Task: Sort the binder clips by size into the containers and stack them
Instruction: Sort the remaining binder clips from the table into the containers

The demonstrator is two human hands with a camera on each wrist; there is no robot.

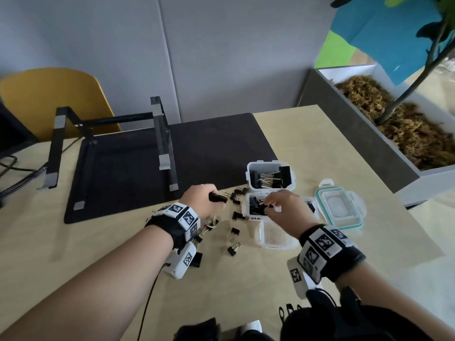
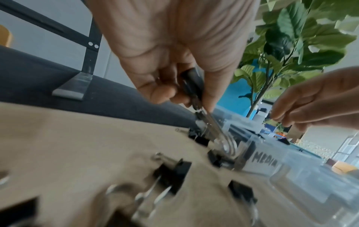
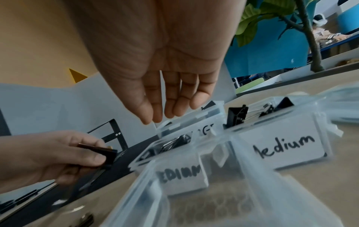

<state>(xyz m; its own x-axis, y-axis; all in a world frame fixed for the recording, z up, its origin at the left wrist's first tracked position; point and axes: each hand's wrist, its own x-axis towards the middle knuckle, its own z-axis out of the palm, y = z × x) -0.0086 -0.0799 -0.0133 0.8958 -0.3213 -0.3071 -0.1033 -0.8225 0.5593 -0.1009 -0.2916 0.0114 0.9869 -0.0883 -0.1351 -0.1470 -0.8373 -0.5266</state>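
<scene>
My left hand (image 1: 213, 196) pinches a black binder clip (image 1: 218, 198) above the table, left of the containers; in the left wrist view the clip (image 2: 192, 86) hangs from the fingers with its wire handles down. My right hand (image 1: 269, 206) hovers over the clear container marked "Medium" (image 1: 245, 209), its fingers (image 3: 165, 107) straight and empty. Behind it stands the container marked "Large" (image 1: 248, 175) with big clips inside. A third clear container (image 1: 263, 238) sits nearest me. Several loose black clips (image 1: 237, 215) lie on the table between my hands.
A clear lid with a teal seal (image 1: 341, 207) lies right of the containers. A black laptop stand (image 1: 162, 143) rests on a dark mat (image 1: 209, 148) behind. A planter box (image 1: 369, 143) runs along the table's right edge. A yellow chair (image 1: 49, 94) stands at back left.
</scene>
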